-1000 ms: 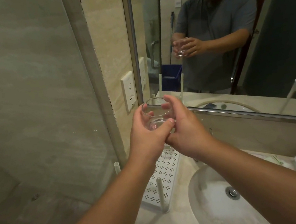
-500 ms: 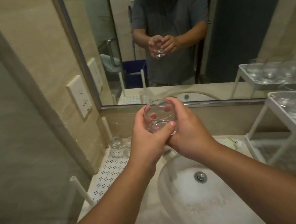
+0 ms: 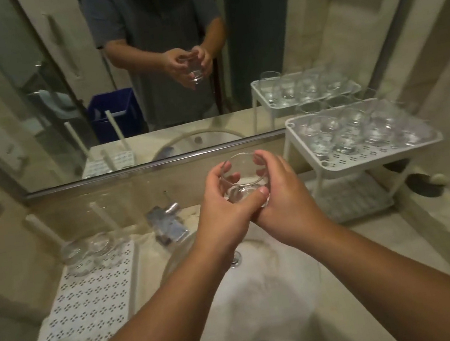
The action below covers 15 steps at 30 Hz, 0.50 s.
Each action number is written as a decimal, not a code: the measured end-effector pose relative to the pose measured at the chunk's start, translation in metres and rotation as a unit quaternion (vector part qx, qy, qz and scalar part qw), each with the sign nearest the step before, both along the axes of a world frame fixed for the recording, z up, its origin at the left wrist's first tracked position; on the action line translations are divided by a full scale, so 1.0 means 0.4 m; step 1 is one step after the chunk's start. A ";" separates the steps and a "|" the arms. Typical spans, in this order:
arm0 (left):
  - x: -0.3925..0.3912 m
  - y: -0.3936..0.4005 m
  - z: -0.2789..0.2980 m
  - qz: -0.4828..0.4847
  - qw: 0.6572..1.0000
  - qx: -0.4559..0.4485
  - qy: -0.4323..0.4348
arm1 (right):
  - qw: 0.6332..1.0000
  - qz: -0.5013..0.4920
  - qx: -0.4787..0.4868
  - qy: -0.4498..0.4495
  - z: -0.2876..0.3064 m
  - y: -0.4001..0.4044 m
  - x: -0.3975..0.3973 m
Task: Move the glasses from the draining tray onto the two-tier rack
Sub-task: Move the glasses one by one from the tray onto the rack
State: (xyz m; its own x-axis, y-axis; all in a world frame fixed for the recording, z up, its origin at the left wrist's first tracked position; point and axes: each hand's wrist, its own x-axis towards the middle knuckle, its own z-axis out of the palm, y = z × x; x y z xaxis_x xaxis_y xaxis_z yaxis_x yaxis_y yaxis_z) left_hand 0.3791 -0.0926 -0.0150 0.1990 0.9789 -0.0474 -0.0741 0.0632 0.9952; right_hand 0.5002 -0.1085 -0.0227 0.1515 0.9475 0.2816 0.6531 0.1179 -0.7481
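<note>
Both hands, left hand [image 3: 222,200] and right hand [image 3: 283,193], cup one glass [image 3: 244,179] above sink [image 3: 267,296]; carry level toward two-tier rack [image 3: 335,170] at 2 o'clock, seat it beside glasses already there.

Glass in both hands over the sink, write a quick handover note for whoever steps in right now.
Left hand and right hand both grip one clear glass, upright, above the sink.
Draining tray on the left: a few glasses at its far end.
Two-tier rack on the right: top tier holds many glasses; lower tier looks bare.
Left: rack this glass, then move the tray's remaining ones.
</note>
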 end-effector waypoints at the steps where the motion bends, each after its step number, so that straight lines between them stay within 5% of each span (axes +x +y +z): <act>1: 0.030 -0.002 -0.003 -0.012 1.000 -0.004 0.000 | 1.000 -0.010 -0.001 -0.002 -0.004 -0.007 0.031; 15: 0.382 -0.014 -0.029 -0.105 0.994 0.000 0.023 | 0.995 -0.090 0.000 0.041 -0.043 -0.066 0.371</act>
